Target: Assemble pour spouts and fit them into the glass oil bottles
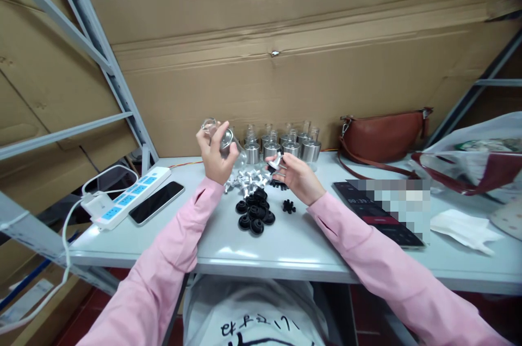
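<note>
My left hand (219,160) is wrapped round a clear glass bottle (227,138) with a metallic band, tilted above the table. Between the fingertips of my right hand (300,176) is a small silvery spout-like piece (276,162) with a black base. Bottle and piece are apart. Below and between the hands lies a heap of small white and silvery parts (247,180). Nearer to me are several round black rubber-like caps (256,213). A small black knobbed part (289,206) lies beside them. Several similar bottles (272,148) stand upright behind.
On the left are a white power strip (136,199) with a plugged-in charger and a phone (157,203). To the right lie a dark tablet-like device (379,215), a brown bag (381,136), a white tissue (465,230) and a plastic bag (481,144). Cardboard (285,85) backs the table.
</note>
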`<action>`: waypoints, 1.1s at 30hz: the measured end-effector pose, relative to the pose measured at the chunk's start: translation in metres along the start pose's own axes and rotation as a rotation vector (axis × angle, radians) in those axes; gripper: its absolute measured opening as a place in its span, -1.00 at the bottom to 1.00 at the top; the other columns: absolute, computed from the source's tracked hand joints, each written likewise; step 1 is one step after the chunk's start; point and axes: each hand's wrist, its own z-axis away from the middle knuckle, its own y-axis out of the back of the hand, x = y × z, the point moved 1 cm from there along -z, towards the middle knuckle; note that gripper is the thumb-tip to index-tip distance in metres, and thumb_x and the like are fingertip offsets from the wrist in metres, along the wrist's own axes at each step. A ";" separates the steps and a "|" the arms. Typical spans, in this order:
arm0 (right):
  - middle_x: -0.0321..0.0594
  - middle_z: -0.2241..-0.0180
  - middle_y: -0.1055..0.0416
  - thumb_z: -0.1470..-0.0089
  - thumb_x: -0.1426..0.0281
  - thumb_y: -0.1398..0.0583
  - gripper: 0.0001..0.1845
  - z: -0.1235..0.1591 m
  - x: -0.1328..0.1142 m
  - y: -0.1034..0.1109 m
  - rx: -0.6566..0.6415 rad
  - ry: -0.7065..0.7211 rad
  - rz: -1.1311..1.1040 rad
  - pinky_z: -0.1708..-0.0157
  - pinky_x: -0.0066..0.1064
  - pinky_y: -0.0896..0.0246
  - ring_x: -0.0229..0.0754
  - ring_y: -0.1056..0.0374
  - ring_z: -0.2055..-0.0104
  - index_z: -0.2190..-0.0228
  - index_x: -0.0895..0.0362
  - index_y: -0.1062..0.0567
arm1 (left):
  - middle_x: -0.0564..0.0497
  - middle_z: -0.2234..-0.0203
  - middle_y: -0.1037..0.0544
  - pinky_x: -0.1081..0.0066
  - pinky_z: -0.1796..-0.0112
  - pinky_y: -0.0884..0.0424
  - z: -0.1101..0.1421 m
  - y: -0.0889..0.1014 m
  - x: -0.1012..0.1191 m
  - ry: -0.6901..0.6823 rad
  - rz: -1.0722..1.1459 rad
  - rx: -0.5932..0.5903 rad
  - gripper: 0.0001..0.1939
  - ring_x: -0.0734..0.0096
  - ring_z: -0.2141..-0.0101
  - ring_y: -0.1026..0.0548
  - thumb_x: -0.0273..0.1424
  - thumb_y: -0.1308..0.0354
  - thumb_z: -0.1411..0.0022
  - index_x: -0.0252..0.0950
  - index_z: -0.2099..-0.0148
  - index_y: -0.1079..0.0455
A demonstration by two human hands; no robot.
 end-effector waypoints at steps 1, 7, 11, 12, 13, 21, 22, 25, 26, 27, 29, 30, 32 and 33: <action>-0.20 0.19 -0.49 0.07 0.19 -0.26 -0.75 0.000 0.000 0.000 0.002 -0.002 -0.008 0.38 -0.45 -0.33 -0.22 -0.42 0.29 0.39 0.11 -0.46 | -0.09 0.05 -0.15 0.17 -0.08 -0.22 0.001 0.003 0.010 0.031 0.029 0.020 -0.58 0.24 -0.01 -0.27 -0.42 0.00 -0.12 -0.21 -0.07 -0.21; -0.18 0.35 -0.51 0.03 0.23 -0.24 -0.77 -0.002 0.001 0.001 0.079 -0.019 -0.072 0.39 -0.42 -0.37 -0.22 -0.43 0.38 0.38 0.14 -0.47 | -0.03 0.16 -0.30 0.21 0.01 -0.30 0.030 0.012 0.065 0.085 0.390 -0.267 -0.55 0.31 0.11 -0.35 -0.38 0.02 -0.10 -0.15 -0.07 -0.26; -0.27 0.44 -0.48 0.01 0.21 -0.23 -0.72 -0.002 0.001 0.000 0.095 -0.027 -0.077 0.48 -0.42 -0.37 -0.25 -0.41 0.49 0.26 0.09 -0.40 | -0.06 0.23 -0.36 0.21 0.08 -0.33 0.051 0.012 0.082 0.125 0.577 -0.406 -0.57 0.26 0.13 -0.35 -0.34 0.01 -0.12 -0.20 -0.07 -0.28; -0.30 0.44 -0.48 -0.01 0.21 -0.21 -0.70 -0.001 0.000 -0.001 0.093 -0.032 -0.070 0.50 -0.43 -0.37 -0.27 -0.40 0.50 0.22 0.06 -0.38 | -0.06 0.24 -0.38 0.21 0.09 -0.34 0.055 0.011 0.082 0.142 0.604 -0.425 -0.57 0.25 0.14 -0.35 -0.34 0.01 -0.13 -0.21 -0.07 -0.28; -0.31 0.45 -0.47 -0.02 0.20 -0.20 -0.69 -0.001 0.000 -0.002 0.092 -0.033 -0.061 0.51 -0.44 -0.37 -0.28 -0.40 0.51 0.19 0.04 -0.36 | -0.05 0.26 -0.40 0.21 0.10 -0.34 0.058 0.010 0.082 0.155 0.625 -0.436 -0.57 0.25 0.14 -0.35 -0.34 0.02 -0.13 -0.21 -0.07 -0.27; -0.32 0.41 -0.44 0.00 0.13 -0.20 -0.67 0.000 -0.004 -0.002 0.099 0.041 0.005 0.44 -0.43 -0.38 -0.25 -0.43 0.44 0.20 0.00 -0.36 | -0.05 0.26 -0.36 0.21 0.07 -0.31 0.073 0.003 0.076 0.138 0.660 -0.470 -0.58 0.25 0.12 -0.31 -0.33 0.00 -0.13 -0.20 -0.07 -0.27; -0.32 0.40 -0.43 0.01 0.12 -0.20 -0.66 0.000 -0.005 -0.002 0.102 0.053 0.010 0.41 -0.42 -0.39 -0.24 -0.44 0.41 0.21 -0.01 -0.36 | -0.05 0.26 -0.34 0.21 0.07 -0.31 0.075 0.003 0.076 0.135 0.654 -0.473 -0.59 0.25 0.12 -0.31 -0.33 -0.01 -0.13 -0.19 -0.06 -0.27; -0.35 0.38 -0.42 0.07 0.11 -0.25 -0.63 0.000 -0.011 -0.004 0.093 0.097 0.017 0.36 -0.38 -0.40 -0.23 -0.45 0.38 0.23 -0.02 -0.34 | -0.04 0.23 -0.30 0.20 0.08 -0.33 0.079 0.001 0.077 0.170 0.670 -0.493 -0.60 0.28 0.16 -0.34 -0.33 -0.04 -0.12 -0.16 -0.05 -0.25; -0.35 0.38 -0.42 0.09 0.10 -0.26 -0.61 0.000 -0.013 -0.005 0.083 0.109 0.019 0.37 -0.38 -0.40 -0.23 -0.44 0.38 0.23 -0.03 -0.34 | -0.04 0.20 -0.29 0.21 0.11 -0.36 0.080 0.000 0.077 0.202 0.701 -0.497 -0.56 0.30 0.19 -0.36 -0.33 -0.05 -0.12 -0.15 -0.08 -0.19; -0.36 0.38 -0.42 0.11 0.10 -0.27 -0.60 -0.001 -0.015 -0.007 0.068 0.118 0.024 0.38 -0.38 -0.40 -0.23 -0.44 0.39 0.24 -0.03 -0.33 | -0.05 0.16 -0.27 0.23 0.15 -0.38 0.082 -0.001 0.077 0.239 0.739 -0.500 -0.50 0.33 0.22 -0.37 -0.34 -0.06 -0.11 -0.14 -0.12 -0.12; -0.35 0.37 -0.43 0.14 0.09 -0.28 -0.58 -0.002 -0.020 -0.012 0.024 0.128 0.052 0.40 -0.38 -0.39 -0.22 -0.44 0.39 0.25 -0.03 -0.32 | -0.09 0.10 -0.24 0.25 0.20 -0.43 0.084 -0.003 0.077 0.310 0.805 -0.500 -0.36 0.35 0.25 -0.40 -0.35 -0.08 -0.08 -0.13 -0.18 0.07; -0.34 0.36 -0.44 0.14 0.09 -0.28 -0.57 -0.003 -0.023 -0.015 -0.005 0.131 0.076 0.41 -0.38 -0.38 -0.22 -0.44 0.39 0.24 -0.04 -0.31 | -0.10 0.08 -0.23 0.25 0.21 -0.44 0.084 -0.004 0.077 0.334 0.823 -0.500 -0.31 0.34 0.24 -0.41 -0.35 -0.09 -0.07 -0.13 -0.20 0.15; -0.33 0.36 -0.45 0.12 0.09 -0.27 -0.55 -0.004 -0.027 -0.021 -0.063 0.137 0.132 0.42 -0.39 -0.36 -0.22 -0.43 0.39 0.20 -0.05 -0.30 | -0.12 0.09 -0.24 0.22 0.18 -0.44 0.084 -0.005 0.076 0.351 0.837 -0.512 -0.23 0.28 0.20 -0.41 -0.33 -0.11 -0.05 -0.14 -0.22 0.23; -0.32 0.36 -0.45 0.11 0.09 -0.26 -0.55 -0.005 -0.028 -0.024 -0.084 0.144 0.158 0.43 -0.40 -0.35 -0.22 -0.43 0.39 0.19 -0.05 -0.30 | -0.13 0.10 -0.25 0.20 0.17 -0.44 0.083 -0.005 0.075 0.350 0.844 -0.527 -0.20 0.27 0.20 -0.42 -0.32 -0.12 -0.04 -0.16 -0.23 0.26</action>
